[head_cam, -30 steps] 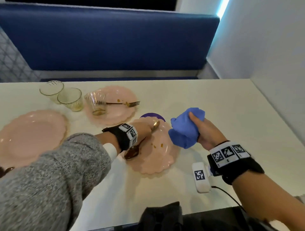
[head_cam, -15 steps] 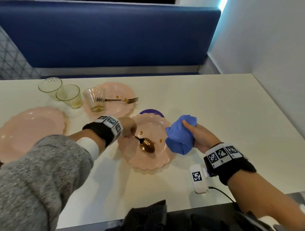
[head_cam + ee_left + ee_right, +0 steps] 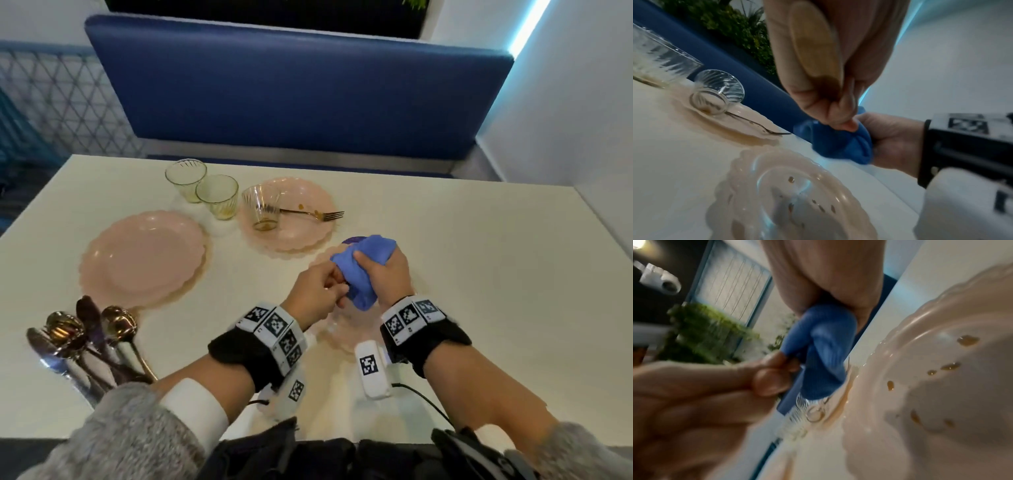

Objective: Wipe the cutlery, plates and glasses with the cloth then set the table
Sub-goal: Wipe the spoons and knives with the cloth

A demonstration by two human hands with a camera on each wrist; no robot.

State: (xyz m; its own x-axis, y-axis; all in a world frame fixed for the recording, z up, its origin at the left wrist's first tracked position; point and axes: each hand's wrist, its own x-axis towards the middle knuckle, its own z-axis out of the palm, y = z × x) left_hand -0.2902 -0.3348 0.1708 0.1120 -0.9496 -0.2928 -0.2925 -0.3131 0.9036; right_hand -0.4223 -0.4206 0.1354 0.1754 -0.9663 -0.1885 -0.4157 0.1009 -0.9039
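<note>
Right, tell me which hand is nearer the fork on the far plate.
Right. The right hand, gripping the blue cloth, sits just in front of the fork. The left hand is further back and to the left, meeting the cloth's lower end.

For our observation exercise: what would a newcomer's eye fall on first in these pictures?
First, the bright blue cloth bunched in the right hand at the table's middle, with the left hand pressed against it. Beneath them lies a pink scalloped plate spotted with brown sauce; a heap of cutlery lies at the near left.

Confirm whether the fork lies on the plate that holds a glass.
Yes, the fork lies across the plate beside the glass.
</note>
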